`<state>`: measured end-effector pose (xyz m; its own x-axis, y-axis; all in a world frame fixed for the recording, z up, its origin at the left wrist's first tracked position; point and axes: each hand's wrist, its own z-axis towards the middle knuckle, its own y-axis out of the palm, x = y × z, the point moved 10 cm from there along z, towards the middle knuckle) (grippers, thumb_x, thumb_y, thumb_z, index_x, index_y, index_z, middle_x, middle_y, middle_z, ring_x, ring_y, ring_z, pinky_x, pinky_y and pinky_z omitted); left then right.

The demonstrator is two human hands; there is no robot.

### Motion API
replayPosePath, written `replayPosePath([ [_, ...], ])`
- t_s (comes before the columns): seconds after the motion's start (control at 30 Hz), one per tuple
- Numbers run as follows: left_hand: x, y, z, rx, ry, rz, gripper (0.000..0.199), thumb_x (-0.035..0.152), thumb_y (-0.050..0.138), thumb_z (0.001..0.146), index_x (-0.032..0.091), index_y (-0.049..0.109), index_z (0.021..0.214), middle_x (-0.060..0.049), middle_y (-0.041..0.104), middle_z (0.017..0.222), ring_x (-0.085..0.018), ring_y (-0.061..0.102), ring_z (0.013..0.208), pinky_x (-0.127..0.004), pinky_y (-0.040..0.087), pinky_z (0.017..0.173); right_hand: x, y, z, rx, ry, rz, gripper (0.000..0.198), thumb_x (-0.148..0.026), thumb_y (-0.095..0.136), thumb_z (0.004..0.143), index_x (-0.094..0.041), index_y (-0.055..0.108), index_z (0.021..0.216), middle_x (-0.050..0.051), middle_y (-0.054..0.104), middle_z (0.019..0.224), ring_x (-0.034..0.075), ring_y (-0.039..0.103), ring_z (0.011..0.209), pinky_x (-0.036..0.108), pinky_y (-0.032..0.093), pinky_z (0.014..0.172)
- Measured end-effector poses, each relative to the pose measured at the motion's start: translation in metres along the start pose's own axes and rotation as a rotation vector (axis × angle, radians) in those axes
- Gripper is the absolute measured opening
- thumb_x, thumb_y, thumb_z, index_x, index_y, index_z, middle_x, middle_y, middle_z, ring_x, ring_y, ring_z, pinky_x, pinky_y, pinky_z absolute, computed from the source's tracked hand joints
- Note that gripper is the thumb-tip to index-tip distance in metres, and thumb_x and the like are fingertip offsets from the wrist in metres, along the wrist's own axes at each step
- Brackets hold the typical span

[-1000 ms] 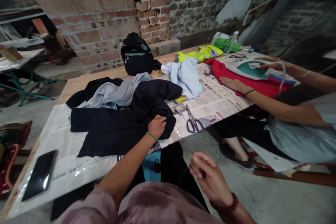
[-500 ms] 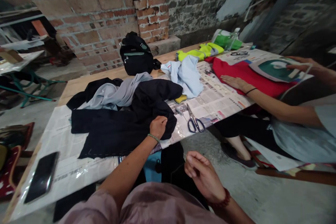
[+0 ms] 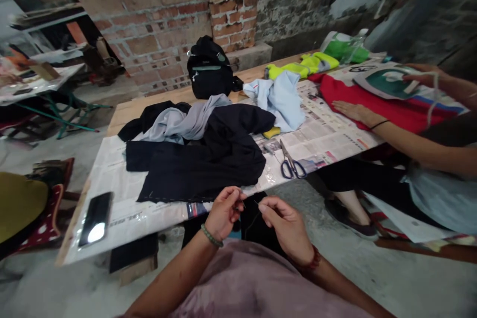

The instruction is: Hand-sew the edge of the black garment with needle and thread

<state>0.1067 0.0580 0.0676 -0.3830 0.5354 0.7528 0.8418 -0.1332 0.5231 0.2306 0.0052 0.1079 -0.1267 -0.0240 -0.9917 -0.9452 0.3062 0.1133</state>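
Both hands are held close together in front of my lap, just off the table's front edge. My left hand (image 3: 224,212) is closed in a pinch at the fingertips; a tiny thin end shows there, too small to name. My right hand (image 3: 286,226) pinches a thin, needle-like sliver (image 3: 256,203) that points toward the left fingers. A small gap separates the two hands. Just beyond them lies a dark garment (image 3: 194,171), spread on the table with pale stitches along its near edge. Dark-blue-handled scissors (image 3: 291,165) rest to its right.
Newspaper under clear plastic covers the table (image 3: 149,228). On it are a phone (image 3: 96,218), grey cloth (image 3: 186,121), a light blue cloth (image 3: 285,102) and a black bag (image 3: 209,72). At right, a co-worker's hands hold an iron (image 3: 385,82) and red cloth (image 3: 346,97).
My left hand has left the dark garment and moved back beside my right hand. My right hand has risen and turned inward. The view has shifted left.
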Motion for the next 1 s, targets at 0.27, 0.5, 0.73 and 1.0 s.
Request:
replayPosePath([
  [0.27, 0.014, -0.038, -0.040, 0.029, 0.050, -0.147, 0.027, 0.034, 0.065, 0.068, 0.019, 0.049, 0.084, 0.002, 0.054, 0.070, -0.014, 0.062, 0.065, -0.012, 0.035, 0.035, 0.005, 0.060, -0.016, -0.170, -0.026, -0.083, 0.016, -0.033, 0.056, 0.074, -0.017, 0.058, 0.070, -0.002, 0.050, 0.062, 0.006, 0.038, 0.050, 0.019, 0.032, 0.046],
  [0.5, 0.017, -0.051, -0.055, 0.070, 0.142, -0.082, 0.027, 0.026, 0.067, 0.065, 0.013, 0.056, 0.086, -0.004, 0.061, 0.076, -0.015, 0.062, 0.067, -0.022, 0.048, 0.051, 0.004, 0.063, -0.022, -0.095, -0.108, -0.170, 0.011, -0.030, 0.059, 0.071, -0.020, 0.063, 0.069, 0.001, 0.052, 0.072, 0.011, 0.047, 0.064, 0.023, 0.039, 0.059],
  [0.73, 0.009, -0.047, -0.059, 0.078, 0.114, 0.000, 0.026, 0.026, 0.068, 0.063, 0.012, 0.058, 0.083, -0.005, 0.062, 0.077, -0.016, 0.061, 0.067, -0.024, 0.050, 0.050, -0.004, 0.062, -0.021, -0.058, -0.196, -0.196, 0.010, -0.028, 0.059, 0.071, -0.021, 0.065, 0.069, 0.004, 0.054, 0.087, 0.015, 0.051, 0.082, 0.026, 0.040, 0.072],
  [1.0, 0.004, -0.037, -0.062, 0.052, 0.102, 0.041, 0.023, 0.027, 0.067, 0.064, 0.012, 0.058, 0.079, -0.004, 0.060, 0.073, -0.016, 0.060, 0.065, -0.025, 0.050, 0.048, 0.022, 0.066, -0.021, -0.124, 0.006, -0.080, 0.013, -0.030, 0.057, 0.072, -0.018, 0.063, 0.075, 0.003, 0.062, 0.077, 0.014, 0.055, 0.071, 0.026, 0.043, 0.068],
])
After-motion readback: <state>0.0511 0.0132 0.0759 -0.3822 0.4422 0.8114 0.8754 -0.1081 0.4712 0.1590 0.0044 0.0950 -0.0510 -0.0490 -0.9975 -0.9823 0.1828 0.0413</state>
